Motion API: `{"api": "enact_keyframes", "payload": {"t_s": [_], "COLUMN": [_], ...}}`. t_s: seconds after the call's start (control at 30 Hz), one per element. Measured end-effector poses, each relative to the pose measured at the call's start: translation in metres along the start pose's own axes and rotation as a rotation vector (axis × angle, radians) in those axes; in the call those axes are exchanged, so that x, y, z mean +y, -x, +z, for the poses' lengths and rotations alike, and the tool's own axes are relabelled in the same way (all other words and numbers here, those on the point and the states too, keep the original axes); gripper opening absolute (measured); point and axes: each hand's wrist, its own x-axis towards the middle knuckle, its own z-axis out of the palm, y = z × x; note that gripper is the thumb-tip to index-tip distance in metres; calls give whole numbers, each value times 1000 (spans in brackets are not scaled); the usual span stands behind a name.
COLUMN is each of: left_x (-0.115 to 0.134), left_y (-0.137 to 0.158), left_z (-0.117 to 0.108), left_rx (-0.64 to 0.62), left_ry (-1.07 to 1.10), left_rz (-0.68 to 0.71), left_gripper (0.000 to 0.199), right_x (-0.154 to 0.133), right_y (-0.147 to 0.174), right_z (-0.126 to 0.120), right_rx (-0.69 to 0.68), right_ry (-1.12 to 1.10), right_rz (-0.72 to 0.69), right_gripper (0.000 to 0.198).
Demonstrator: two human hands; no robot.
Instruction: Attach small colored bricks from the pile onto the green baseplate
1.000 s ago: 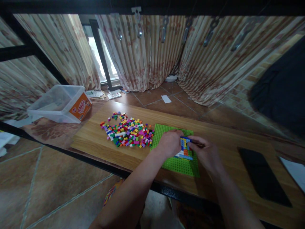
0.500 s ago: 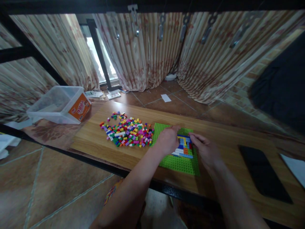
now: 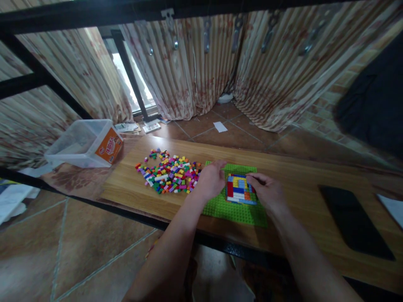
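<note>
- Left hand (image 3: 211, 182): released, fingers loosely extended, palm down. It sits over the left part of the green baseplate (image 3: 218, 213), just left of the brick build; underside hidden.
- Right hand (image 3: 269, 191): thumb and fingertips pinched together at the build's far right corner. Can't tell if a brick is between them.
- Brick build (image 3: 239, 191): flat, roughly rectangular, on the baseplate between the two hands. Red at left, blue along the far edge, yellow and light blue inside, white and light blue toward the near edge, orange near the right.
- Baseplate: studded, flat on the wooden tabletop (image 3: 307, 195), bare studs in front of the build.
- Loose bricks (image 3: 170, 175): mixed-color heap left of the baseplate, its right end close to the left forearm.
- Black flat slab (image 3: 355, 222): on the tabletop, well right of the right hand.
- Clear plastic bin (image 3: 90, 159): orange label (image 3: 109, 145) on its right end, beyond the tabletop's left end, on a patterned surface (image 3: 78, 179).
- Background: striped curtains (image 3: 176, 79), small white paper (image 3: 220, 126) on the tiled floor (image 3: 239, 130).
</note>
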Motion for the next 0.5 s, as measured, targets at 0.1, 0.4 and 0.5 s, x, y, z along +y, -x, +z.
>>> {"api": "enact_keyframes", "payload": {"t_s": [0.1, 0.4, 0.5], "left_x": [-5, -31, -50], "left_y": [5, 8, 8], "left_z": [-3, -27, -50], "left_rx": [5, 115, 176], "left_ry": [-13, 14, 18], "left_rz": [-21, -6, -82], "left_gripper": [40, 33, 28], "right_x": [-1, 0, -2], "right_y": [0, 6, 4], "right_z": [1, -13, -22], "right_rx": [-6, 50, 143], "right_ry": [1, -261, -297], "right_rz": [-4, 100, 158], "right_gripper": [34, 48, 40]}}
